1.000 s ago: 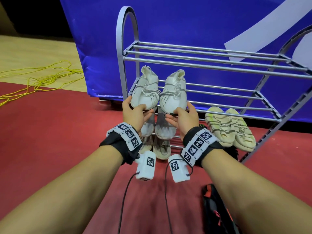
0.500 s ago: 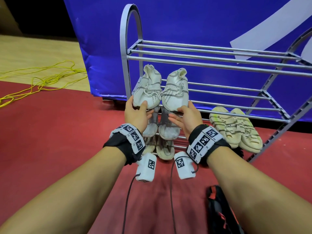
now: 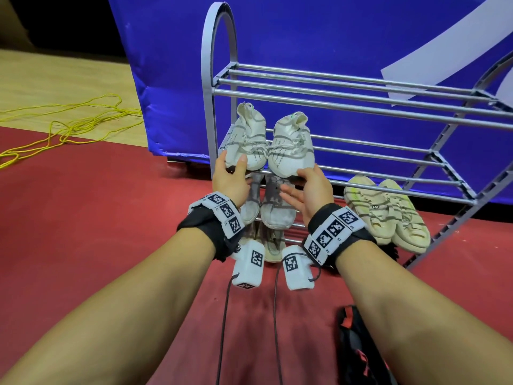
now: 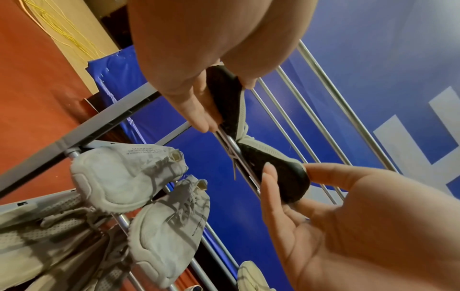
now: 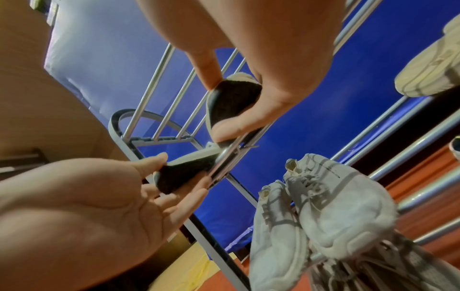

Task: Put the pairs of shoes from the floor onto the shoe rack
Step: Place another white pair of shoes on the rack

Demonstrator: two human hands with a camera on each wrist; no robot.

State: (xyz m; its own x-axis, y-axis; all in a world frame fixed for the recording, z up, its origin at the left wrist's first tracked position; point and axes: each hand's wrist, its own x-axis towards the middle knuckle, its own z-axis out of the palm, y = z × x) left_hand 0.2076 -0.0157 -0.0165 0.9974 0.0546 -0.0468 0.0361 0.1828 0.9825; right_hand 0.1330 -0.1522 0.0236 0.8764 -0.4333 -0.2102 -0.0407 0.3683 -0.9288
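Note:
A white knit sneaker pair lies side by side on a middle shelf of the grey metal shoe rack (image 3: pixel 361 93), heels toward the blue wall. My left hand (image 3: pixel 233 173) grips the toe of the left sneaker (image 3: pixel 244 143), thumb on top and fingers under the dark sole (image 4: pixel 224 94). The toe of the right sneaker (image 3: pixel 291 151) is held by my right hand (image 3: pixel 298 184), thumb at the tip and fingers loosely under its sole (image 5: pixel 229 102). Both soles rest on the shelf's front bar.
A grey pair (image 3: pixel 277 209) sits on the shelf below, with another pair (image 3: pixel 273 245) under it. A beige pair (image 3: pixel 385 212) lies low at the rack's right. On the red floor are a black and red bag (image 3: pixel 358 343) and a yellow cord (image 3: pixel 69 126). A blue padded wall (image 3: pixel 361 37) backs the rack.
The white pair has slid slightly farther back onto the shelf. My right fingers have spread out under the toe; the left hand's hold looks the same.

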